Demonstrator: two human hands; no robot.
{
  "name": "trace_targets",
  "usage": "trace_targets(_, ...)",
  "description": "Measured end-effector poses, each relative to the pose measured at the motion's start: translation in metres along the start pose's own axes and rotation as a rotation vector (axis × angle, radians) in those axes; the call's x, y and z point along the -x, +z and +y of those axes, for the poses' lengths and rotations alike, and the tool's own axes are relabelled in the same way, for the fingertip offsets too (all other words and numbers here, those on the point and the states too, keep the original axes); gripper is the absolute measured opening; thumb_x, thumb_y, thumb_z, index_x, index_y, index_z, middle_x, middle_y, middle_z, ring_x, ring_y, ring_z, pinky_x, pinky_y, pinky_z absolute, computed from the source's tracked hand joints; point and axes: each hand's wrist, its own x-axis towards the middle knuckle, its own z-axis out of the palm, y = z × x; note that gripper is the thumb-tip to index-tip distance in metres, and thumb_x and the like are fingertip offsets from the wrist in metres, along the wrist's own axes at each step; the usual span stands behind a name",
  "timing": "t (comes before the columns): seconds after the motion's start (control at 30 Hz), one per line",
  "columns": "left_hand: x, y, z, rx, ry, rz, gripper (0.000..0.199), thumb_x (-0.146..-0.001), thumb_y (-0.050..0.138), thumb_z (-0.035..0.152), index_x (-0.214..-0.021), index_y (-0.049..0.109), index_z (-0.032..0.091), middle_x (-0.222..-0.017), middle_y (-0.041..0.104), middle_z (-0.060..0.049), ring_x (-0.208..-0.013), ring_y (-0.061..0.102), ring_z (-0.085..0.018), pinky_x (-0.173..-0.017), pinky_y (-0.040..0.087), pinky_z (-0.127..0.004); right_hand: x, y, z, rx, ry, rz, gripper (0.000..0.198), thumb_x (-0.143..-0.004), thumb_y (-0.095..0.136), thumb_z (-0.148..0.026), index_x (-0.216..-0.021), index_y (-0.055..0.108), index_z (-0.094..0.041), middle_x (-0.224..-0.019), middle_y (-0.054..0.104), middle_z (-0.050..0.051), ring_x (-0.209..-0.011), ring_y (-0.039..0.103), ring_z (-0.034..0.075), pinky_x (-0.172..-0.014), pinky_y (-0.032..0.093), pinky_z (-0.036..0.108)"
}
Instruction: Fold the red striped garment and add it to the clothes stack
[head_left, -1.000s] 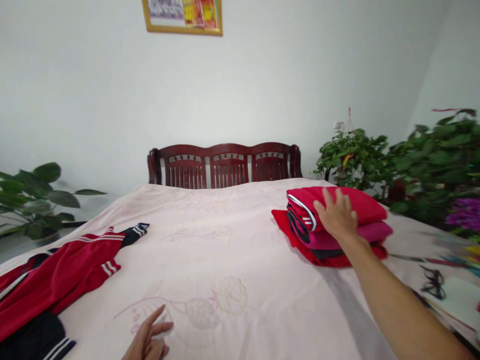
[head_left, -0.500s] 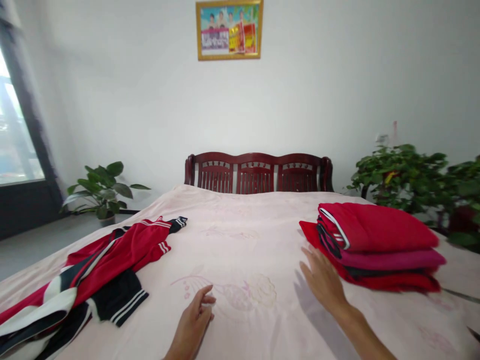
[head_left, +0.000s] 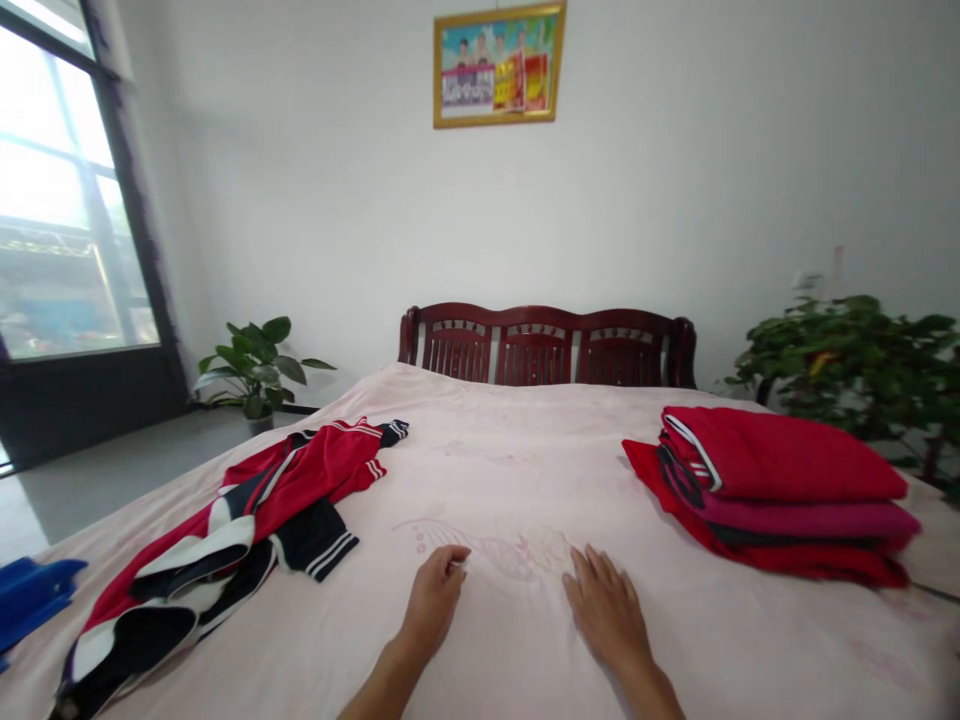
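Observation:
My right hand (head_left: 607, 605) lies palm down on the pale pink bedsheet (head_left: 510, 480), fingers spread and nothing held. To its left, my left hand (head_left: 436, 590) rests on the sheet with loosely bent fingers and a small gap between them; no object shows in it. A red and navy jacket with white stripes (head_left: 322, 470) lies spread and rumpled on the left side of the bed, apart from my left hand. On the right is a stack of folded clothes (head_left: 787, 455), red on top with magenta, dark and red layers beneath, away from my right hand.
A blue object (head_left: 34, 600) is cut off at the left edge. Beyond the bed stands a dark wooden headboard (head_left: 536, 345). Potted plants (head_left: 259, 360) flank the bed, and a framed picture (head_left: 499, 65) hangs on the wall.
My right hand has come away from the folded stack, inward toward my left hand, and now lies on the sheet. The view has turned left, bringing the blue object into sight.

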Motion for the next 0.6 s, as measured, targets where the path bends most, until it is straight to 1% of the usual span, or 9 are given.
trace_targets(0.1, -0.0009, 0.0006, -0.0012, -0.001, 0.000, 0.003, 0.032, -0.079, 0.049, 0.017, -0.103, 0.071, 0.018, -0.104, 0.074, -0.005, -0.095, 0.067, -0.019, -0.087, 0.049, -0.030, 0.0008, -0.0008, 0.0007, -0.012, 0.004, 0.026, 0.054, -0.100, 0.031, -0.037, -0.147, 0.050, -0.019, -0.154, 0.045, 0.010, -0.145, 0.037, 0.029, -0.118, 0.026, 0.048)
trace_targets(0.27, 0.0021, -0.0008, -0.0018, 0.000, 0.025, 0.013, 0.032, -0.080, 0.048, 0.016, -0.102, 0.071, 0.018, -0.100, 0.074, -0.005, -0.093, 0.067, -0.018, -0.086, 0.049, -0.029, 0.0024, -0.0044, 0.0000, -0.032, 0.017, 0.028, 0.052, -0.100, 0.032, -0.035, -0.145, 0.052, -0.019, -0.154, 0.046, 0.010, -0.144, 0.039, 0.028, -0.118, 0.027, 0.047)
trace_targets(0.6, 0.0072, -0.0067, 0.0018, 0.005, 0.052, -0.029, 0.031, -0.077, 0.049, 0.016, -0.098, 0.072, 0.019, -0.100, 0.074, -0.005, -0.096, 0.067, -0.020, -0.089, 0.049, -0.032, 0.0030, -0.0012, 0.0021, -0.087, 0.019, 0.084, 0.050, -0.099, 0.034, -0.033, -0.141, 0.056, -0.017, -0.149, 0.052, 0.011, -0.140, 0.044, 0.028, -0.117, 0.029, 0.047)
